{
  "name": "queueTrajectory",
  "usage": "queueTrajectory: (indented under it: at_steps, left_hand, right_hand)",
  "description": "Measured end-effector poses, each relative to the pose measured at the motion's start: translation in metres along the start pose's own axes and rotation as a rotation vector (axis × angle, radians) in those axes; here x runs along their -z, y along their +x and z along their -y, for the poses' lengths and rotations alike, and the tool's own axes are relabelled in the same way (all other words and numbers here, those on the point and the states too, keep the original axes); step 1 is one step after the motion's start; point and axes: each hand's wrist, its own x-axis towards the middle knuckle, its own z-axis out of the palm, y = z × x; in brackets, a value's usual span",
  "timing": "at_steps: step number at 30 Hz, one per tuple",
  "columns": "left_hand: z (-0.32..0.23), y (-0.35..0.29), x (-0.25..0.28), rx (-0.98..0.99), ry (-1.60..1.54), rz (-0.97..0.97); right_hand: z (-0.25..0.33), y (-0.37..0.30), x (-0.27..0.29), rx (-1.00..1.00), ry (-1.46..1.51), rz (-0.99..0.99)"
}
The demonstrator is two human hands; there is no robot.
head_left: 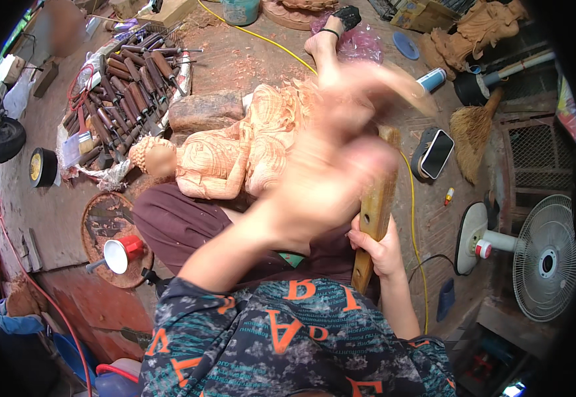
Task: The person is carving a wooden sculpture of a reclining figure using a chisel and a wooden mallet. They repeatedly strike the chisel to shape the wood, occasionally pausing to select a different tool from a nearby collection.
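Note:
My left hand [344,152] is raised across the middle of the view, above the carving and my lap. Motion smears its fingers, so their pose is unclear. My right hand [382,250] is closed around a long yellowish wooden bar with holes [379,202], which stands roughly lengthwise in front of me; my left hand hides part of its upper section. A pale carved wooden figure [212,162] lies on its side over my legs, its curly-haired head to the left. Behind its shoulder is a rough brown block [206,109]. My left hand covers the figure's right end.
Many wooden-handled carving tools [126,86] lie heaped at the upper left. A red mug [124,254] stands on a round tray [89,228]. On the right are a phone [437,154], a broom [471,135] and a fan [547,261]. A yellow cable [412,218] crosses the floor.

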Motion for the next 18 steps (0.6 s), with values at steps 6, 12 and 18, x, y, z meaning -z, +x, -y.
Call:
queueTrajectory:
  at_steps: [6,12,18]
  left_hand:
    - [0.037,0.001,-0.086,-0.371,0.442,0.109]
    - [0.062,-0.006,-0.073,-0.249,0.472,-0.004]
    - [0.051,0.004,-0.083,-0.382,0.491,-0.081]
  right_hand:
    - [-0.033,-0.011,0.019,0.12,0.131,-0.375]
    - [-0.017,-0.017,0.043,-0.022,0.126,-0.286]
    - [-0.007,-0.022,0.045,0.044,0.069,-0.402]
